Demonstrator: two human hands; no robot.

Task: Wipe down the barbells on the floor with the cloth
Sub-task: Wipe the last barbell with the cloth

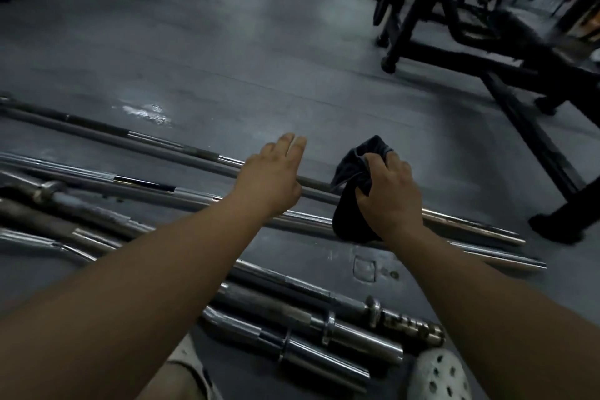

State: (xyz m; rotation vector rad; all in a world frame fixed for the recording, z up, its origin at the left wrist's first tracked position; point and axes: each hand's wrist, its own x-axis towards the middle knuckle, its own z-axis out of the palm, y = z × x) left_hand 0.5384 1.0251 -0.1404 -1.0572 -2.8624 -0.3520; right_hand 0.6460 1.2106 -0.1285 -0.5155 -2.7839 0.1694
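- Gripping a bunched dark cloth (350, 191), the right hand (388, 201) holds it across two long barbells (194, 197) on the grey floor (259, 58).
- Left hand (271, 180) reaches flat-fingered above the farther bar (181, 149), holding nothing.
- Shorter bars (324, 323) lie nearer.

Light: dim and bluish all over.
Shine: pale patches on the floor (328, 10), bright streaks on the chrome bars (324, 331).
Shadows: soft and dark under the gym frames (470, 58).
Blur: smeared at the top right, soft at the left edge.
Edges: bent and stretched, long bars a bit curved.
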